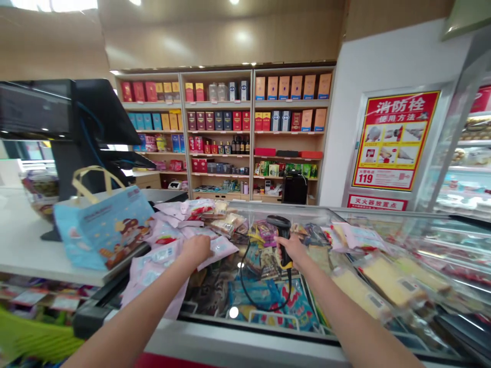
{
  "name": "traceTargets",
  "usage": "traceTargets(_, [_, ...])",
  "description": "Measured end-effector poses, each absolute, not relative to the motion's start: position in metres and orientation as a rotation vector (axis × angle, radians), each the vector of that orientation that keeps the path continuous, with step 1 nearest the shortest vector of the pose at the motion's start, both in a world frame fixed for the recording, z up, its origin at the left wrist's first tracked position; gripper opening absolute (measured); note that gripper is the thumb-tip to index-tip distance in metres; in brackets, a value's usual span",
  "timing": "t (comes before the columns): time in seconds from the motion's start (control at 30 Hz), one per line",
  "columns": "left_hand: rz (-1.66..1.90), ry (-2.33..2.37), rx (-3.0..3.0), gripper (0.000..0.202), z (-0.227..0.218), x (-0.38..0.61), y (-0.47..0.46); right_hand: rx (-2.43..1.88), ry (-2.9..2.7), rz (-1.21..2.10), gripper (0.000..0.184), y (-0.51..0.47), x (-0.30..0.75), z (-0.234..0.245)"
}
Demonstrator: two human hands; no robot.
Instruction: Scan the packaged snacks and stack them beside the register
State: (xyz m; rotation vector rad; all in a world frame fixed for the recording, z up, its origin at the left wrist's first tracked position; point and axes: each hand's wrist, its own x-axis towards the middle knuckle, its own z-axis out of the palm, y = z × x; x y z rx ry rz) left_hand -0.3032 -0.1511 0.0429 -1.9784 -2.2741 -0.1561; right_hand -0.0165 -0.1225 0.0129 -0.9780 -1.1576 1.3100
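Observation:
My right hand (293, 249) is closed around the handle of a black barcode scanner (281, 228), its head pointing left and its black cable (264, 301) looping down over the glass. My left hand (196, 250) is closed on a pink snack packet (220, 247) at the edge of a heap of pink and white packets (169, 240). More snack packets (226, 220) lie between the two hands on the freezer's glass lid (268, 301).
A blue cartoon tote bag (103, 227) lies on the white counter (26, 245) at left, beside a black till screen (57, 122). Packets in clear wrap (379, 276) cover the lid at right. Shelves of boxes (230, 133) and a red fire poster (393, 140) stand behind.

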Motion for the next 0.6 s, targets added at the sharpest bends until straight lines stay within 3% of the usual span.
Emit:
traceTargets(0.17, [-0.032, -2.144, -1.993, 0.072, 0.035, -0.301, -0.153, -0.965, -1.219, 1.343, 0.028, -0.123, -0.034, -0.001])
traceTargets(0.3, [0.138, -2.238, -2.082, 0.084, 0.042, -0.305, -0.132, -0.974, -1.222, 1.399, 0.031, -0.127, -0.023, -0.010])
traceTargets(0.4, [0.115, -2.299, -2.192, 0.073, 0.047, -0.312, -0.117, -0.968, -1.170, 1.405, 0.032, -0.127, -0.013, -0.010])
traceTargets(0.53, [-0.175, -2.457, -2.291, 0.031, 0.051, -0.321, -0.111, -0.958, -1.139, 1.378, 0.030, -0.129, -0.012, -0.005])
traceTargets(0.6, [-0.461, -2.565, -2.415, 0.025, 0.052, -0.321, -0.111, -0.944, -1.151, 1.385, 0.031, -0.130, -0.014, -0.004])
